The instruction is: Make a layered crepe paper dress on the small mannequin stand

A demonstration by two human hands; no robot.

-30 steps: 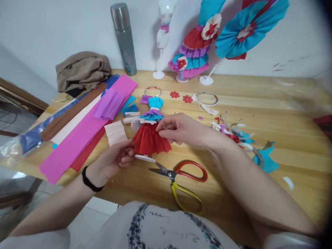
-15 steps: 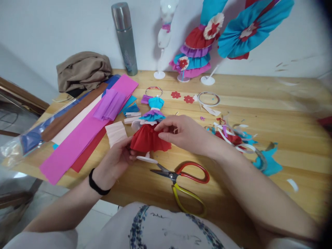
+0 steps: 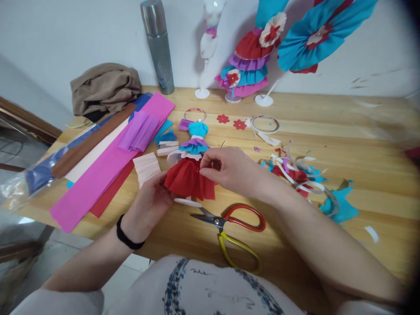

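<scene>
Currently, I see the small paper dress [image 3: 191,175] between both hands, its red skirt touching my left hand [image 3: 152,199], fingers loosely curled; my right hand [image 3: 226,168] pinches narrowly at the skirt's right side.

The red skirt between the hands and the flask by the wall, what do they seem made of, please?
The red skirt looks like matte crepe paper, judging by its crisp gathers, though fabric is possible. The flask seems metal: its cap has a silvery sheen; its grey body looks painted.
</scene>
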